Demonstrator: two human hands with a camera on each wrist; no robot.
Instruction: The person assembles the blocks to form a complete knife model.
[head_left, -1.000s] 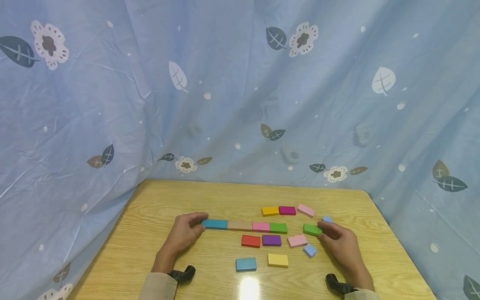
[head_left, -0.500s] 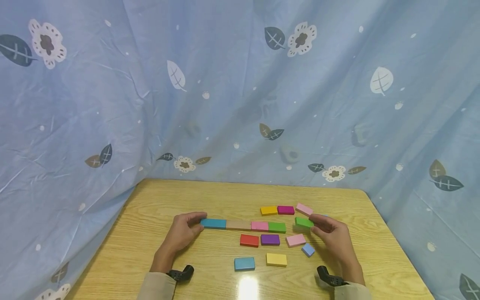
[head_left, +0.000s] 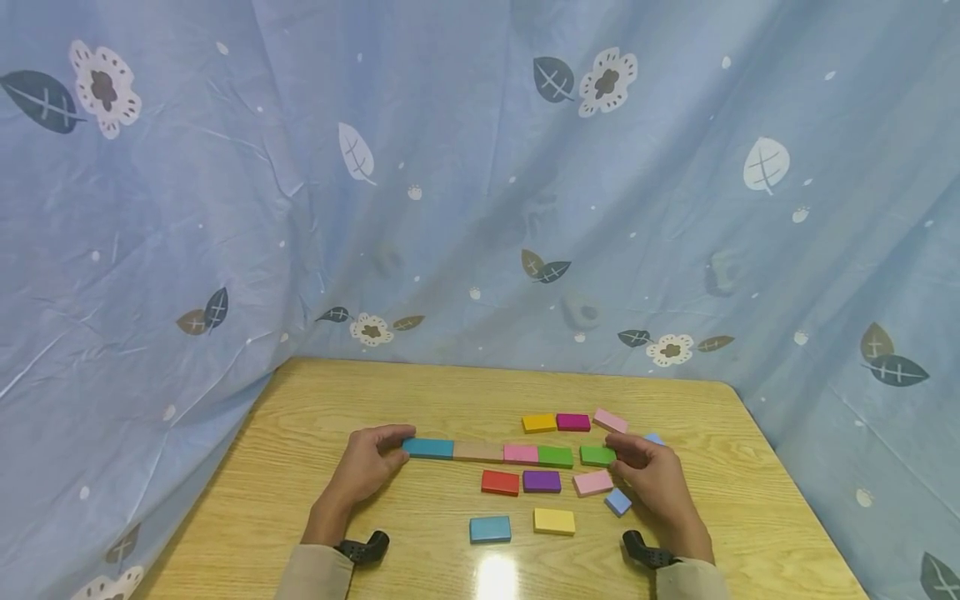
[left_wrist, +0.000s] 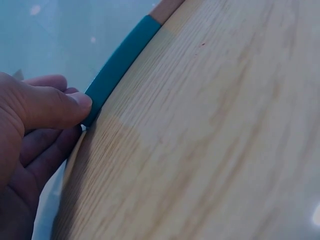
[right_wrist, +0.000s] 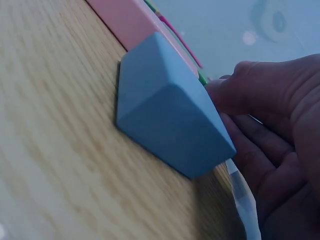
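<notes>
Right hand (head_left: pixel 652 477) grasping: pale-pink block (head_left: pixel 593 483) and light-blue block (head_left: pixel 618 502) crowd its thumb; loose green block (head_left: pixel 596 456) sits between fingertips. Left hand (head_left: pixel 365 463) pinches teal block (head_left: pixel 430 449).

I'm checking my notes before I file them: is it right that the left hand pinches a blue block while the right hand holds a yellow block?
Not quite: the block in the right hand is green, not yellow, as the head view shows. So the left hand pinches a blue block while the right hand holds a green block.
</notes>
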